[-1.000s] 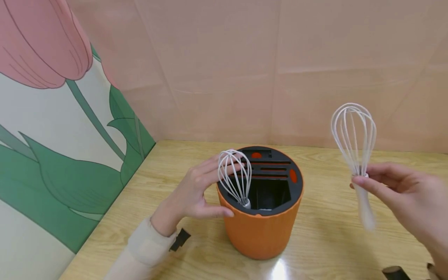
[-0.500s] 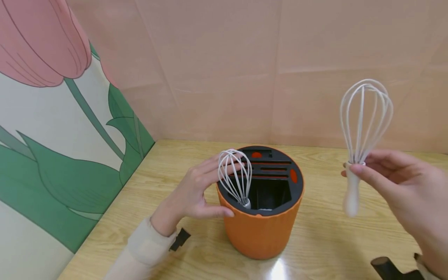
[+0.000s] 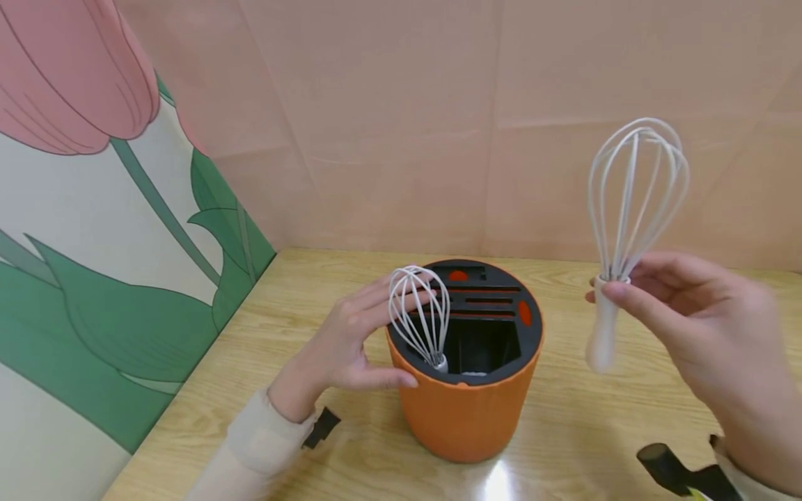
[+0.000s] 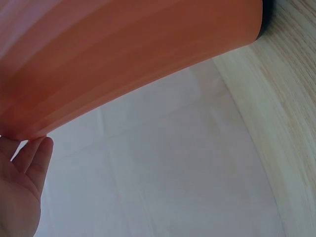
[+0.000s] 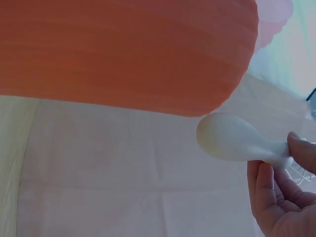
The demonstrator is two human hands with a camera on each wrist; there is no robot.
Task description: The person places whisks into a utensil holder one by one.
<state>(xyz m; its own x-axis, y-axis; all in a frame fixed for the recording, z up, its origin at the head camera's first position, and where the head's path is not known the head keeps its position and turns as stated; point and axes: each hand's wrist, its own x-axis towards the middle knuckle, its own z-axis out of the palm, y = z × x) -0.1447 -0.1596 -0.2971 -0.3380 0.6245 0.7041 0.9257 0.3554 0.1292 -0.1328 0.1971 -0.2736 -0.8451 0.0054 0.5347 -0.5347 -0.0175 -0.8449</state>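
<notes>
In the head view an orange utensil holder [image 3: 466,417] with a black slotted top stands on the table. A small white-wired whisk [image 3: 421,313] stands in it at the left, its wires rising above the rim. My left hand [image 3: 351,334] rests on the holder's left side, straight fingers over the top behind that whisk and thumb along the front rim. My right hand [image 3: 702,320] pinches a larger whisk [image 3: 633,202] at the neck of its pale handle, wires up, in the air right of the holder. The handle's rounded end [image 5: 227,138] is close to the holder in the right wrist view.
The holder's top has several narrow slots [image 3: 489,301] and a wide dark compartment [image 3: 485,348] beside the small whisk. A pinkish sheet [image 3: 388,139] hangs behind the wooden table [image 3: 338,278]. At the left stands a panel with a tulip print [image 3: 113,278].
My right hand has raised the larger whisk and brought it left toward the holder; its handle end has swung left. The left hand and the small whisk have stayed in place.
</notes>
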